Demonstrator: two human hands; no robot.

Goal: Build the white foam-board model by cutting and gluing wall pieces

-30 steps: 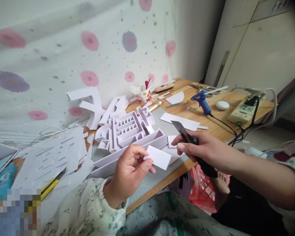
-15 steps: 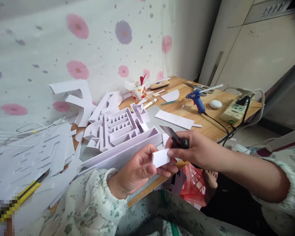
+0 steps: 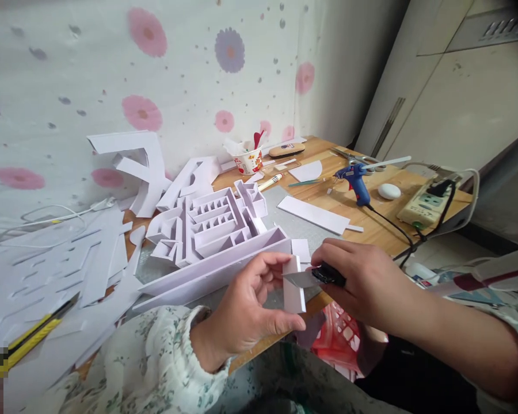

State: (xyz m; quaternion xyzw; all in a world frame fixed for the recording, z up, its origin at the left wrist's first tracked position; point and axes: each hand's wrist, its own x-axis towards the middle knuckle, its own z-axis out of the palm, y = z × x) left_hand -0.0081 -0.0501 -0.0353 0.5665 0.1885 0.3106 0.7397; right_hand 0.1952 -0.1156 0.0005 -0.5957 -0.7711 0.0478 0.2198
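Observation:
Between the thumb and fingers of my left hand [image 3: 259, 305] a small white foam board piece [image 3: 292, 296] stands on end, gripped at its top and bottom edges. My right hand [image 3: 362, 282] is closed around the black handle of a utility knife [image 3: 328, 275]. Its wide blade points left and lies across the middle of the piece, at or very near its surface. Just behind my hands is a white foam board structure [image 3: 216, 230] with many thin walls and compartments. A small white square [image 3: 301, 250] lies beyond the held piece.
A blue glue gun [image 3: 357, 183] with a white stick rests on the wooden table near a white oval object [image 3: 389, 191] and a power strip [image 3: 427, 201]. Foam board sheets [image 3: 60, 253] and a yellow cutter [image 3: 30, 345] are at left. A paper cup [image 3: 248, 162] stands behind.
The foam board piece has been turned upright in my left hand. My right hand has moved right and down, bringing the knife blade across the piece. The view has shifted slightly.

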